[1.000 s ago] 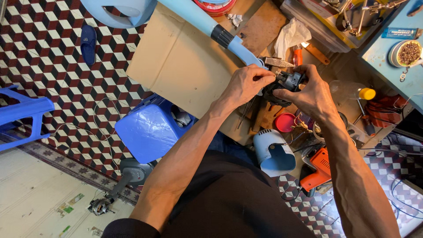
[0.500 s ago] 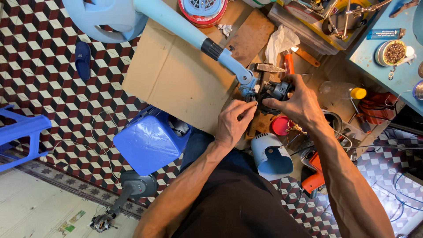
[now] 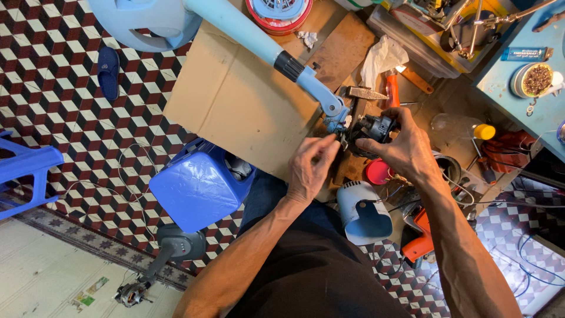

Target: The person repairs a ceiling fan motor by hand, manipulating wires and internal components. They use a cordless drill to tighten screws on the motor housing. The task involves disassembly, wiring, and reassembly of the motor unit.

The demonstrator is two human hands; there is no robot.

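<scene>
My right hand [image 3: 400, 147] grips a small black fan motor [image 3: 372, 128] at the end of a light blue fan pole [image 3: 259, 44]. My left hand [image 3: 311, 166] pinches something small at the motor's left side, just below the pole's blue joint [image 3: 333, 110]; what the fingertips hold is too small to tell. The pole runs up left to the round blue fan base [image 3: 144, 20]. All of this lies over a sheet of brown cardboard [image 3: 235, 106].
A blue plastic bin [image 3: 197, 188] sits by my left knee, a light blue motor cover [image 3: 362, 215] below my hands, an orange tool [image 3: 421, 241] at right. A red lid [image 3: 376, 172], orange-handled screwdriver [image 3: 391, 88], white rag [image 3: 382, 56] and cluttered trays lie around. Blue stool [image 3: 23, 171] at left.
My left hand came off the top of the motor and now pinches at its left side, lower down. The right hand keeps its grip on the motor.
</scene>
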